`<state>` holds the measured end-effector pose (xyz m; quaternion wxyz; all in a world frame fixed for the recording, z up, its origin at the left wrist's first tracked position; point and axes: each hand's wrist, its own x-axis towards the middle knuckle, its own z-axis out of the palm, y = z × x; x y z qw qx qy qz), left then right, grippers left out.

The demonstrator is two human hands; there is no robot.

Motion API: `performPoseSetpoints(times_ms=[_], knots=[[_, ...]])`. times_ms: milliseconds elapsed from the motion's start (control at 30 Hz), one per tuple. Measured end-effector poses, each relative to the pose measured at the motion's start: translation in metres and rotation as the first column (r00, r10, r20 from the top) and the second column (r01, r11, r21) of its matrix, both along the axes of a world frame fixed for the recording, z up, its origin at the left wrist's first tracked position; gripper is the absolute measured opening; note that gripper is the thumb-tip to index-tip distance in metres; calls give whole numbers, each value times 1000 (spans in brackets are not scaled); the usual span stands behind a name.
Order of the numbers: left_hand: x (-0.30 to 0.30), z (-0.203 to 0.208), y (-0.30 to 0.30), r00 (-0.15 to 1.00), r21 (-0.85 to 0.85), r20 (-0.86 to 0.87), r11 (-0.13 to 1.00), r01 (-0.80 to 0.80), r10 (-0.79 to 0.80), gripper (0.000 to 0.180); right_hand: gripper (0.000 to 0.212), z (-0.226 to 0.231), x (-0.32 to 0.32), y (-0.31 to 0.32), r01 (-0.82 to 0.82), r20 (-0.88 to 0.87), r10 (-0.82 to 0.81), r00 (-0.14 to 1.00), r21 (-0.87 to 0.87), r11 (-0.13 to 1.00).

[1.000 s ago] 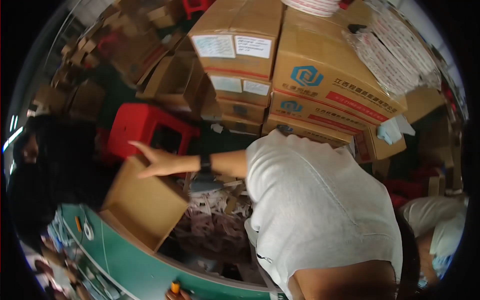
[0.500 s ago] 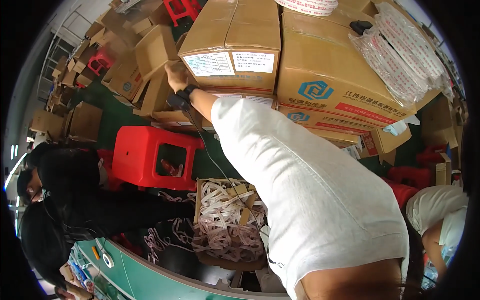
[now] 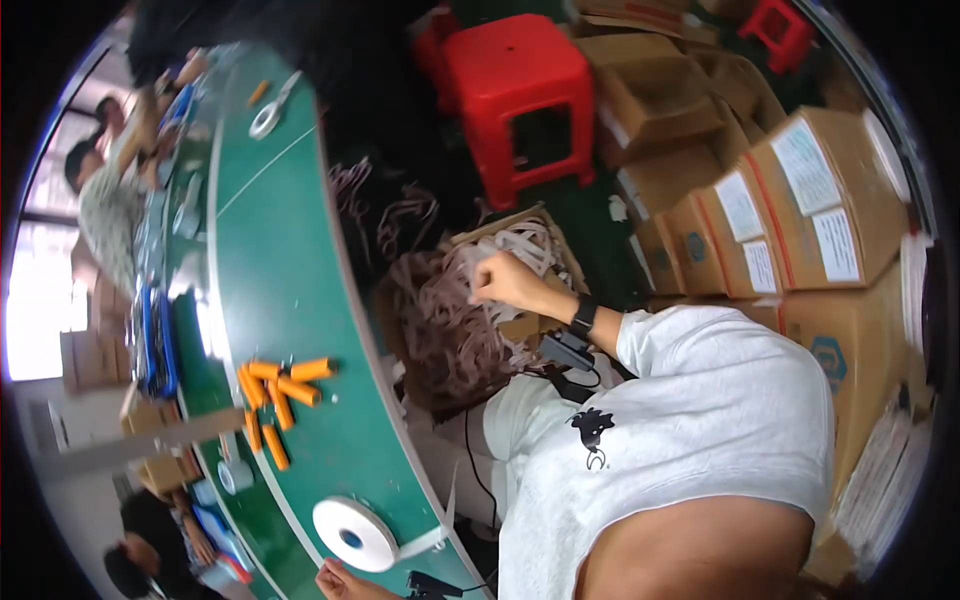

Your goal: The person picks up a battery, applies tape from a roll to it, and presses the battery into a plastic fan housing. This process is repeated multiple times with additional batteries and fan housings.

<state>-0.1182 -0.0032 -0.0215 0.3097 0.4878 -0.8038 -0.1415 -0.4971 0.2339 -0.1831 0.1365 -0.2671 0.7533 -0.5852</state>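
Observation:
My right hand (image 3: 512, 284), with a dark wristband and a small black device at the wrist, hangs over a carton (image 3: 566, 240) full of tangled pale strips (image 3: 465, 310). Its fingers are curled together; anything inside them is hidden. At the bottom edge my left hand (image 3: 345, 582) is beside a white tape roll (image 3: 354, 534) lying on the green table (image 3: 290, 260). Its visible fingers are bent in, and what they may hold cannot be made out. Further up the table lies a loose group of several orange cylinders (image 3: 280, 393).
A red plastic stool (image 3: 520, 65) stands beyond the strip carton. Stacked brown cartons (image 3: 745, 215) rise on the right, and flattened or opened boxes (image 3: 650, 95) lie behind the stool. Across the table other people (image 3: 110, 205) sit near blue trays (image 3: 155, 345). Another tape roll (image 3: 265, 122) lies at the table's far end.
The view has swung left toward the green table. My right hand has drawn back from the open box by the stacked cartons to above the strip carton. My left hand has come into view.

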Motion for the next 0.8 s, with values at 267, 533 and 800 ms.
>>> performPoseSetpoints(times_ms=[267,533,800], knots=[[45,-29,48,998,158,-64,987,28,-18,57,35,99,35,-198,-364,-630,431,646,242,899],[47,-11,11,814,287,379,892,349,-441,67,33,114,33,-176,-588,-331,626,706,218,778],[41,-22,-7,743,-81,517,841,536,-424,60,33,117,132,-161,-803,-39,847,530,-343,486]])
